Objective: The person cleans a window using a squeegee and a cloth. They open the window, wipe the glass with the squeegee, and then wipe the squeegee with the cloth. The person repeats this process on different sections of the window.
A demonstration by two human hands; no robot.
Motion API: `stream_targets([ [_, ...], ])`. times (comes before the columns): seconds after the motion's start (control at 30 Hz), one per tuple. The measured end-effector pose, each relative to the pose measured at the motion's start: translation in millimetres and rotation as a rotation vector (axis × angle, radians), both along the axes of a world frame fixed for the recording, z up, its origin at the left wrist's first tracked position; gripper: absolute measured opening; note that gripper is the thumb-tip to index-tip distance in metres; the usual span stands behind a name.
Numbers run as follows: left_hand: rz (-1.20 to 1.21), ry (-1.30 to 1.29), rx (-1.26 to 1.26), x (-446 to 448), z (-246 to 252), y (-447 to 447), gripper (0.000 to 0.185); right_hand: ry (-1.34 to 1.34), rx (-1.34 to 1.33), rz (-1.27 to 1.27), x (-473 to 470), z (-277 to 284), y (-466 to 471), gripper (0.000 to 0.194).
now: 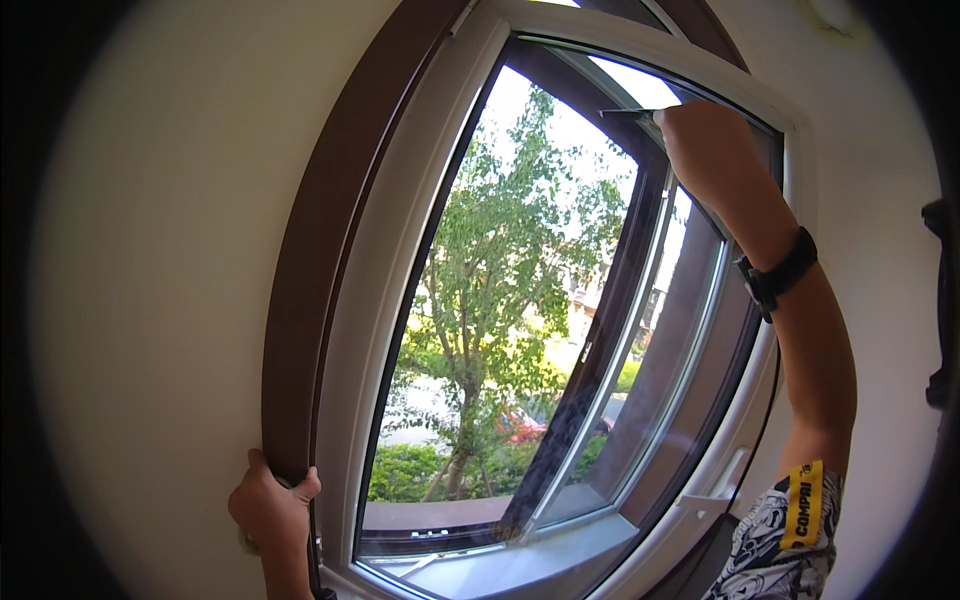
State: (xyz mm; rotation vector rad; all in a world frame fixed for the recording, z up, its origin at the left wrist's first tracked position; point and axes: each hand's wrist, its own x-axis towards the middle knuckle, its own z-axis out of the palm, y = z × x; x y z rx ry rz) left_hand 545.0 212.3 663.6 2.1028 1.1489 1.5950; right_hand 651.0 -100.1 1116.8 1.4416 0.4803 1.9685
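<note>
A white-framed casement sash [382,247] stands swung inward, its glass pane [517,300] facing me. My right hand [709,146] is raised to the upper right of the pane, closed around a thin dark tool, perhaps a squeegee seen edge-on. The tool's narrow blade [626,114] points left, at or close to the glass; its handle is hidden in the fist. Low on the left, my left hand [274,499] grips the edge of the brown outer side of the sash frame [296,337]. Something pale, maybe a cloth, shows beneath that hand.
A white window handle [712,495] sits on the sash's right side. Behind the pane are the brown window opening [581,420] and a sill [480,574]. A pale wall [165,262] borders the left. Outdoors stands a leafy tree [517,247]. A dark object [941,300] lines the right rim.
</note>
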Motion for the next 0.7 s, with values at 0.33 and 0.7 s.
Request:
stream_targets([
  [0.33, -0.011, 0.024, -0.020, -1, 1, 0, 0.053, 0.048, 0.039, 0.051, 3, -2, -10, 0.006],
  [0.7, -0.009, 0.000, -0.010, -1, 0, 1, 0.055, 0.043, 0.074, -0.005, 3, -8, 0, 0.005],
])
